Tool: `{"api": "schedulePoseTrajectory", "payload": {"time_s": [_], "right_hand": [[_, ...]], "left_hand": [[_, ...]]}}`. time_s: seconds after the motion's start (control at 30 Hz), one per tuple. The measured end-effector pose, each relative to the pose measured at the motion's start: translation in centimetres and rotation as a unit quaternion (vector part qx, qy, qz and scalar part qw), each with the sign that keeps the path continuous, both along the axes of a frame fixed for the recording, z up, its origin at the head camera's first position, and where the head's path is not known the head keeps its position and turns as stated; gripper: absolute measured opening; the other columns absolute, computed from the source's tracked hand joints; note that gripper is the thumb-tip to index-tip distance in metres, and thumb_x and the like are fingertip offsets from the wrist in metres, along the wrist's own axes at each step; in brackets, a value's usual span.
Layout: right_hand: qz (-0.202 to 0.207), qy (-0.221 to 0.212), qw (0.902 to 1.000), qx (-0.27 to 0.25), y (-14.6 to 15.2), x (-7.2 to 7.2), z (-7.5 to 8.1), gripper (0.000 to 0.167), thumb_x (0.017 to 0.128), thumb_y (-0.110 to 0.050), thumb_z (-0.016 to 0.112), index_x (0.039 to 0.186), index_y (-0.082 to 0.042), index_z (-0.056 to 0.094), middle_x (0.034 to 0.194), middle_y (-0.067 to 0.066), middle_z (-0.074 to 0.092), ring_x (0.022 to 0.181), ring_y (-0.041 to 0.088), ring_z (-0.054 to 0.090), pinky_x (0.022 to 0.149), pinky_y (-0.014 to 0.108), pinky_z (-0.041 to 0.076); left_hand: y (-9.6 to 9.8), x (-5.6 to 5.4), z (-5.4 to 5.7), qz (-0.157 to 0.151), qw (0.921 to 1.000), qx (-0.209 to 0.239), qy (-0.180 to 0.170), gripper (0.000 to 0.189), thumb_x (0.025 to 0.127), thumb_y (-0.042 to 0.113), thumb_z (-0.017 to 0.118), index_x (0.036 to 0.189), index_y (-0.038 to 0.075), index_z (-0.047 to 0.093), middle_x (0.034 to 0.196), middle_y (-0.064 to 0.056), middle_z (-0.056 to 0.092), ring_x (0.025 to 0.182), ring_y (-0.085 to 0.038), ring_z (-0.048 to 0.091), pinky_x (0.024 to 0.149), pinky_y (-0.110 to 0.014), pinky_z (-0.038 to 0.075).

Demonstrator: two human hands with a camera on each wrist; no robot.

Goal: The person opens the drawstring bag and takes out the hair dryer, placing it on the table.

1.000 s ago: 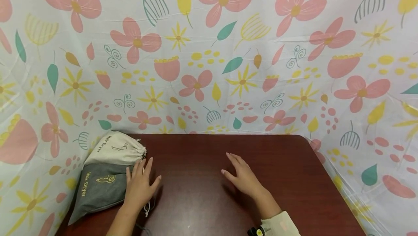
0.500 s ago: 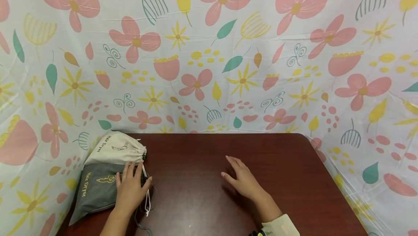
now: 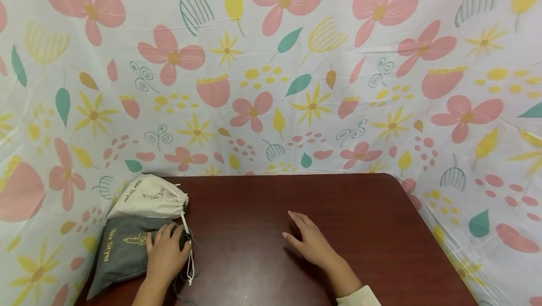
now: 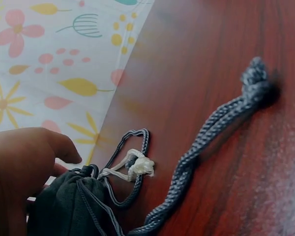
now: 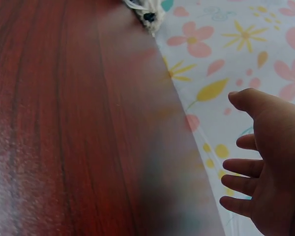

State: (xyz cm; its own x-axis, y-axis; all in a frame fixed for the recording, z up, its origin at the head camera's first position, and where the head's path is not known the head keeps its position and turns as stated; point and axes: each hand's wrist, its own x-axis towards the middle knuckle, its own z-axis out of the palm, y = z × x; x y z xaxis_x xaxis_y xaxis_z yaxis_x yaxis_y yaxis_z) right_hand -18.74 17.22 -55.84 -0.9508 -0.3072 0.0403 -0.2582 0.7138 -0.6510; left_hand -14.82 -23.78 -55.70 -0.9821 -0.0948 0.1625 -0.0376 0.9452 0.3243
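Note:
A grey drawstring bag [image 3: 120, 261] marked "Hair Dryer" lies at the left of the table. My left hand [image 3: 164, 260] rests over its gathered neck, with spread, slightly bent fingers; the fingertips' undersides are hidden. The left wrist view shows the thumb [image 4: 64, 146] just above the bag's neck and grey cords [image 4: 179, 172] trailing onto the table. Behind it lies a cream drawstring bag [image 3: 148, 198], also marked "Hair Dryer". My right hand [image 3: 313, 244] holds nothing and hovers above the table's middle right, thumb apart from the relaxed fingers.
The dark red wooden table [image 3: 245, 212] has rounded far corners. A flower-print cloth [image 3: 262, 61] hangs along its back and both sides. White cord ends [image 3: 190, 273] lie beside the grey bag.
My left hand has moved left and settled over the grey bag's neck, its fingers bending a little more. The right hand has barely moved.

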Motion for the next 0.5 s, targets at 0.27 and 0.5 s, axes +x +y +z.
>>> {"api": "schedulePoseTrajectory", "payload": {"time_s": [0.27,0.5], "right_hand": [[0.006,0.007,1.0000,0.002,-0.47,0.25,-0.15,0.073,0.098,-0.060,0.055,0.158,-0.023,0.036,0.157,0.008,0.042,0.143,0.035,0.044,0.112,0.059,0.040],[0.011,0.017,0.9998,-0.001,-0.80,0.35,0.06,0.071,0.098,-0.056,0.057,0.157,-0.022,0.038,0.155,0.008,0.044,0.142,0.035,0.045,0.111,0.058,0.040]], "left_hand": [[0.06,0.13,-0.54,0.000,0.9989,0.011,0.045,0.046,0.083,0.014,0.069,0.128,0.003,0.065,0.135,-0.024,0.058,0.129,-0.045,0.046,0.109,-0.074,0.015],[0.22,0.29,-0.67,0.007,0.9974,0.016,0.070,0.047,0.080,0.011,0.071,0.126,0.004,0.068,0.131,-0.022,0.061,0.121,-0.046,0.051,0.108,-0.070,0.019]]}}
